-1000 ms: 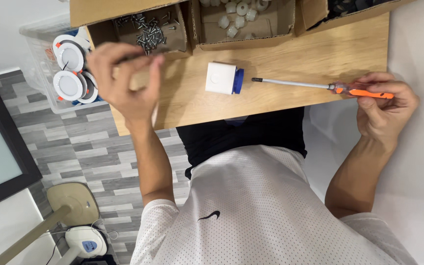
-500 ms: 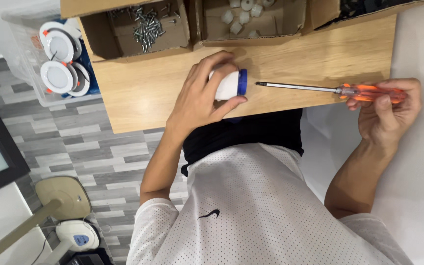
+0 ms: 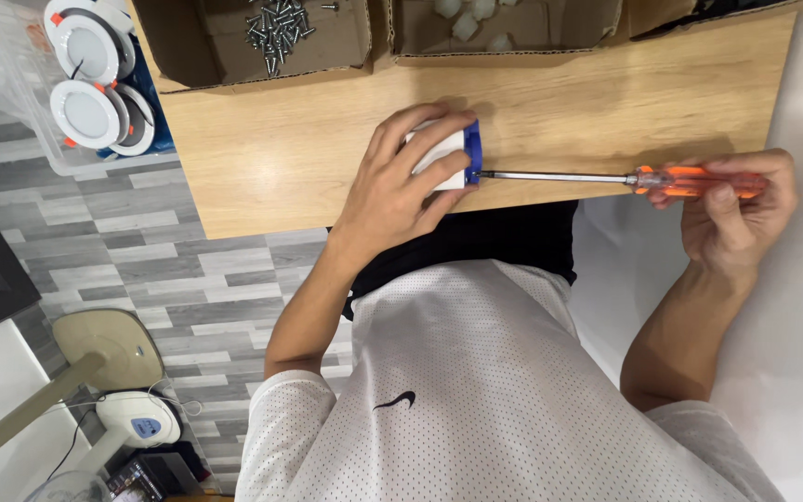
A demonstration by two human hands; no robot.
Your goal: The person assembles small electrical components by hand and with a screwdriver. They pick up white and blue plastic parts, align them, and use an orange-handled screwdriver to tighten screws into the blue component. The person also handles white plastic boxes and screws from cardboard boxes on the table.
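My left hand (image 3: 401, 181) grips a small white box with a blue end (image 3: 453, 155), pressing it onto the wooden table (image 3: 271, 158). My right hand (image 3: 736, 209) holds a long screwdriver with an orange handle (image 3: 690, 179). The screwdriver lies level, and its metal tip touches the blue end of the box. Most of the white box is hidden under my fingers.
At the table's far edge stand open cardboard boxes: one with several screws (image 3: 276, 28), one with small white parts (image 3: 476, 23). A clear bin with round white lamp fittings (image 3: 85, 84) sits to the left. A pedestal fan base (image 3: 109, 339) stands on the grey floor.
My left hand came from the screw box to the white box and closed on it. The screwdriver tip moved left until it met the blue end.
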